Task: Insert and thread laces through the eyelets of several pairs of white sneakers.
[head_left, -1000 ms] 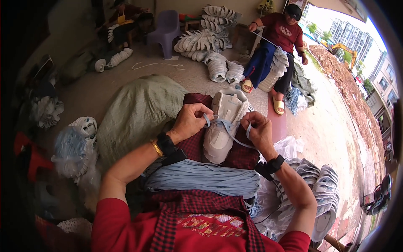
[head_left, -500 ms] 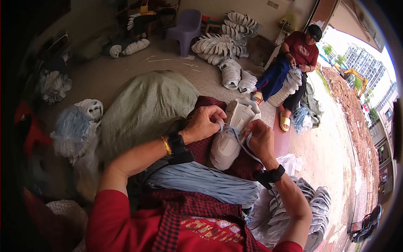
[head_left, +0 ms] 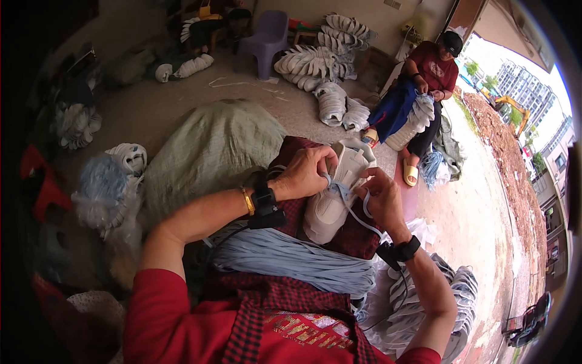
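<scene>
A white shoe upper lies on my lap over a dark red checked cloth. My left hand pinches a light blue lace at the upper's eyelets. My right hand grips the same lace on the other side, and a loop of it hangs between the two hands. A thick bundle of light blue laces rests across my thighs just below the shoe upper.
A big grey-green sack sits on the floor to my left. Stacks of white uppers lie at my right knee and further back. Another person sits at the far right with a pile. A purple plastic stool stands behind.
My hands have stayed on the lace and shoe upper, shifting slightly along the eyelets. The view has swung, so the scene sits further right and lower.
</scene>
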A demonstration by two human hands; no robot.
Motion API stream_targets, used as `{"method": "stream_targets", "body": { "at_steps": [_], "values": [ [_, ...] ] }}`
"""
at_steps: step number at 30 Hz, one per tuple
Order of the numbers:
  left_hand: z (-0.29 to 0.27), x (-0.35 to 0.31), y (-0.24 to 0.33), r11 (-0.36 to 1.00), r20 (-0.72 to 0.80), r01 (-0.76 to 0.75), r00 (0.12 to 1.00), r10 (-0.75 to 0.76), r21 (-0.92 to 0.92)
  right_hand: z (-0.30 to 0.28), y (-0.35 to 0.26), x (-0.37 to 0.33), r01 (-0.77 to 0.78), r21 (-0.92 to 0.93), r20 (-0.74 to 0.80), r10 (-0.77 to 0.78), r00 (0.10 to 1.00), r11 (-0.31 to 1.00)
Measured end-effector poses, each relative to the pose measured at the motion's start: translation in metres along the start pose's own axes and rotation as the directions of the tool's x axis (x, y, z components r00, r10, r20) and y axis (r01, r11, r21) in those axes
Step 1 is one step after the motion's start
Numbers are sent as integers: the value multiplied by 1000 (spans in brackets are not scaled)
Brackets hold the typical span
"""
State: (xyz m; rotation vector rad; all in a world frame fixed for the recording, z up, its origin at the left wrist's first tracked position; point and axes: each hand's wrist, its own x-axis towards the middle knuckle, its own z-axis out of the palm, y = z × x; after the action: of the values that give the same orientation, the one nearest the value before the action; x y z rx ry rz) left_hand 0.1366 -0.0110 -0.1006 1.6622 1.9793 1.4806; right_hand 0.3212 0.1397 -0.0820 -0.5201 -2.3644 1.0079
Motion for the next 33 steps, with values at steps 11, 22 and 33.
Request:
{"method": "stream_targets", "body": {
  "at_steps": [11,22,33],
  "values": [
    [-11,27,12,977,250,-154,962,114,147,-19,-5,18,352,-396,313,-235,920,848],
    [-24,53,31,356,746,-779,613,259,516,-26,-7,33,707,-538,554,-440,707,459],
    [-13,66,25,906,617,-178,780,-108,383,-10,-3,43,374,-378,440,-191,877,847]
  ]
}}
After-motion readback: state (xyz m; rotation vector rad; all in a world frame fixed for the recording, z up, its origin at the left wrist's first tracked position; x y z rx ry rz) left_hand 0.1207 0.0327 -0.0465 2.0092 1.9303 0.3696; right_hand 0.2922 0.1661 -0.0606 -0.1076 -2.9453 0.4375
